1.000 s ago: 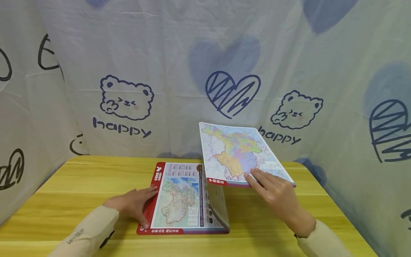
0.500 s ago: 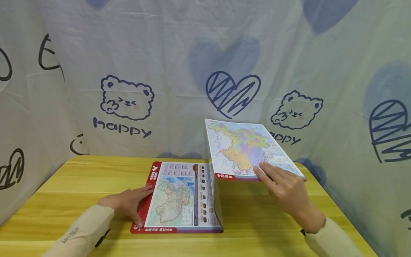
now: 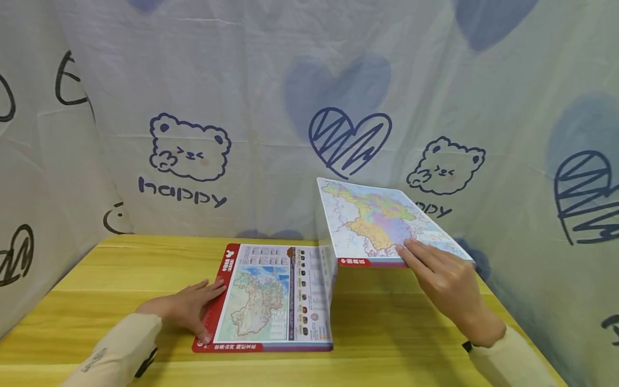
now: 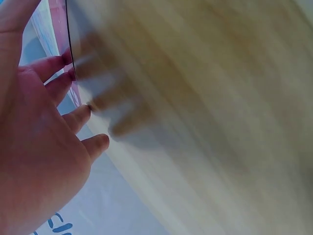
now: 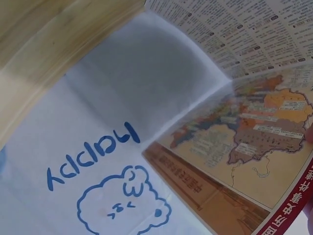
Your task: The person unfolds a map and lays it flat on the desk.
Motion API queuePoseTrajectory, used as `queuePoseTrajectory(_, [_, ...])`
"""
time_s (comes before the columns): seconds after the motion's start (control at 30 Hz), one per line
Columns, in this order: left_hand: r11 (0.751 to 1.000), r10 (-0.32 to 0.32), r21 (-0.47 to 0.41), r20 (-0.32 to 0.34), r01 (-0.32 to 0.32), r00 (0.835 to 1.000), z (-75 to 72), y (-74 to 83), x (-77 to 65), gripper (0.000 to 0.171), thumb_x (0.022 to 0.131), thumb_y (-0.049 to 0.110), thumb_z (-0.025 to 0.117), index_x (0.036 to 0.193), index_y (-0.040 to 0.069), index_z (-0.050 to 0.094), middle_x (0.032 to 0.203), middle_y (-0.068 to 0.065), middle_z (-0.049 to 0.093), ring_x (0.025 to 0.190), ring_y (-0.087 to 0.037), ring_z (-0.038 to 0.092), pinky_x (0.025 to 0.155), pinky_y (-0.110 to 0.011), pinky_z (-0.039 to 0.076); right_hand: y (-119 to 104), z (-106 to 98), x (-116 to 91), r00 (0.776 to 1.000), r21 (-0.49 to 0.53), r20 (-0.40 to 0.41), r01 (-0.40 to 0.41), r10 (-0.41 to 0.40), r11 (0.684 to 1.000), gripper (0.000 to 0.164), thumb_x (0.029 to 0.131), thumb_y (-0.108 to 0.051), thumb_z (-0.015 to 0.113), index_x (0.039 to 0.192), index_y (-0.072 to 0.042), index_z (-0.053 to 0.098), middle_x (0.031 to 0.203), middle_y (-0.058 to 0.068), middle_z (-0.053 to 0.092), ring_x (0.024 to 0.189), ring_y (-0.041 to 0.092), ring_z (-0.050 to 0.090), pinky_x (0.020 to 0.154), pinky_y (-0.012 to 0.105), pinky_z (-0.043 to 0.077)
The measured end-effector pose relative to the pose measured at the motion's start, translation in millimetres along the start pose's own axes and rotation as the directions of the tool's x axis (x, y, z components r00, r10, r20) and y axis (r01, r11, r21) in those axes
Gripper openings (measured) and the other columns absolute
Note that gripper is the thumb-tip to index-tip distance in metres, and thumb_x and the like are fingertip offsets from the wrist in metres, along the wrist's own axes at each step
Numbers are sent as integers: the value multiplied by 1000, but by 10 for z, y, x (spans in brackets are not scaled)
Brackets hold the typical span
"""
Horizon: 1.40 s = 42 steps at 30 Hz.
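Observation:
A folding map board lies partly unfolded on the wooden table. Its left panel (image 3: 258, 301), with a red border and a small map, is flat on the tabletop. The coloured right panel (image 3: 382, 215) is lifted and tilted, joined to the flat one by an upright section. My left hand (image 3: 186, 309) rests with spread fingers on the red left border; in the left wrist view its fingertips (image 4: 100, 142) meet the board's edge. My right hand (image 3: 442, 279) pinches the raised panel's near edge, fingers on top, thumb hidden below. The right wrist view shows an orange map (image 5: 274, 132) on the underside.
The yellow wood-grain table (image 3: 121, 269) extends around the board. Behind it and at both sides hangs a pale curtain (image 3: 271, 134) printed with bears, hearts and "happy". The raised panel stands in front of the back curtain.
The right hand has carried the raised panel rightward, so the fold opens wider and more of the flat panel's right side shows. The left hand and the flat panel have slid slightly left.

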<state>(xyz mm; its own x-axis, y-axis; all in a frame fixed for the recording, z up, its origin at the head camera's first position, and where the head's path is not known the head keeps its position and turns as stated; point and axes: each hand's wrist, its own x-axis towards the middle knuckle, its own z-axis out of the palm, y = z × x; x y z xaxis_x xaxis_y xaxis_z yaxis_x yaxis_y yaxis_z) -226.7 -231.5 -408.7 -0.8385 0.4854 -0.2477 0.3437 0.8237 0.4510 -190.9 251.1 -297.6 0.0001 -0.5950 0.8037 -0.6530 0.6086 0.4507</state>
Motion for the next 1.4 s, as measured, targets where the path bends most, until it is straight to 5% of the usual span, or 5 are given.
queuePoseTrajectory(0.73, [997,-68,-45,-5,68,998,-87,-114,-154,113,59,39,89,148,-2,32,154,-26,21,135,-57,7,101,-74,19,222,-134,-226,999,14,33,-24,24,1000,38,105,-22,44,103,3,73,99,18,71,73,36,68,56,47,54])
queuePoseTrajectory(1.2, [997,-56,-57,-12,55,998,-79,-224,-158,113,60,42,89,147,-4,33,152,-27,22,134,-59,5,99,-76,18,356,-209,-486,997,0,41,-59,59,998,39,105,-24,43,103,3,72,100,17,71,72,36,68,57,47,53])
queuePoseTrajectory(1.27, [997,-51,-59,-12,50,999,-86,-250,-171,113,61,42,89,146,-5,33,152,-28,21,133,-60,4,99,-76,18,369,-219,-502,998,-10,24,-61,61,998,39,105,-23,44,102,3,73,99,17,71,71,37,68,61,47,51])
queuePoseTrajectory(1.4, [995,-64,-74,-1,63,998,-111,-296,-183,113,61,41,89,147,-5,31,153,-29,19,133,-60,3,99,-77,17,390,-238,-554,997,-6,-15,-70,70,998,37,104,-21,46,99,3,73,97,18,71,70,40,67,91,31,46])
